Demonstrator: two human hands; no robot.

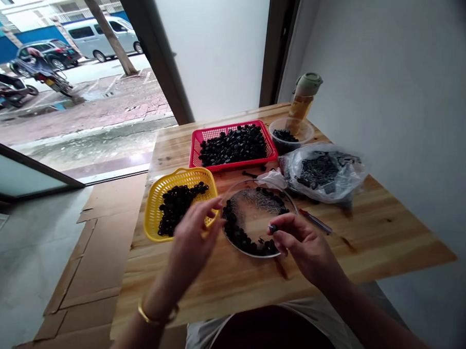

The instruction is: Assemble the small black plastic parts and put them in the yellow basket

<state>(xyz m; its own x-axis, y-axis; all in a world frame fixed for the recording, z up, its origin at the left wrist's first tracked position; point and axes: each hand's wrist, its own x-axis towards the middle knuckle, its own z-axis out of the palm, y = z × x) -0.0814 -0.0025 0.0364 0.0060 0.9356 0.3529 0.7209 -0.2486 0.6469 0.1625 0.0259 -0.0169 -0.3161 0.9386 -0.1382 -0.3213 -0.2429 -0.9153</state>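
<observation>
Between the thumb and fingers of my right hand [301, 242] is a small round black piece [272, 228], held above the near right rim of a clear round tray [258, 255]. Black round pieces [236, 231] line the tray's edge, and thin shiny pins or wires [268, 201] lie toward its far side. My left hand [197, 229] hovers between the tray and a yellow basket [154, 204], fingers apart and curved, with nothing visible in them. Inside that basket is a heap of black ring-like pieces [175, 208].
A red basket [239, 167] of black discs stands behind. To its right are a clear tub [306, 134], a bottle [304, 92] and a plastic bag [344, 174] of black parts. A red-and-dark pen-like tool [318, 222] lies right of the tray on the wooden table [388, 238].
</observation>
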